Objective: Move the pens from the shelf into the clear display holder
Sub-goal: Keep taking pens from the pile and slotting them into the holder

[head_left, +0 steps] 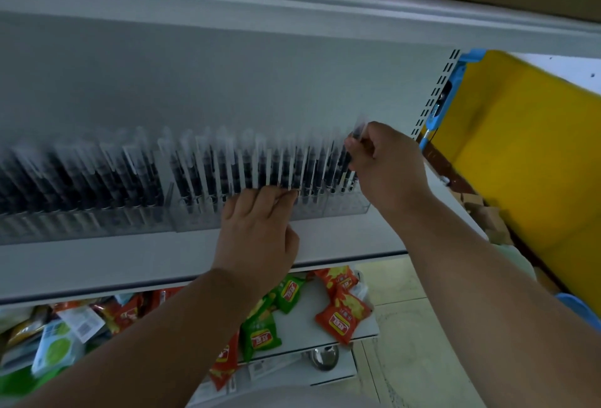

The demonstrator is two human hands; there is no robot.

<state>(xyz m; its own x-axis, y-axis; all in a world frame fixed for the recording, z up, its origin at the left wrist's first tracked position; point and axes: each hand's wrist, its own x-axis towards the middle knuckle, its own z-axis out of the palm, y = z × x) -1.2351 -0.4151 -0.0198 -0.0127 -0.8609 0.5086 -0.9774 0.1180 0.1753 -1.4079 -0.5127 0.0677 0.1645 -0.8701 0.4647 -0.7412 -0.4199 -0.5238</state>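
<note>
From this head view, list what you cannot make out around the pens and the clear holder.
- Pens in the clear display holder: motion blur smears them, so count and print are unreadable.
- Pen at the right hand: mostly covered by its fingers.
- Left hand: seen from the back; what its fingers touch is hidden.
- Holder's left end: cut off by the frame edge.
- Snack packets below: partly hidden by the shelf and arms.

Shelf [195, 264] carrying a clear display holder [344, 209] along its back, with pens [227, 167] standing upright in it in a row from left to right. Left hand [257, 232] before the holder's middle, fingers at the pens; right hand [387, 167] at the row's right end, pinching one pen [359, 131]. Snack packets [341, 319] lie on a lower shelf [364, 332] beneath.
</note>
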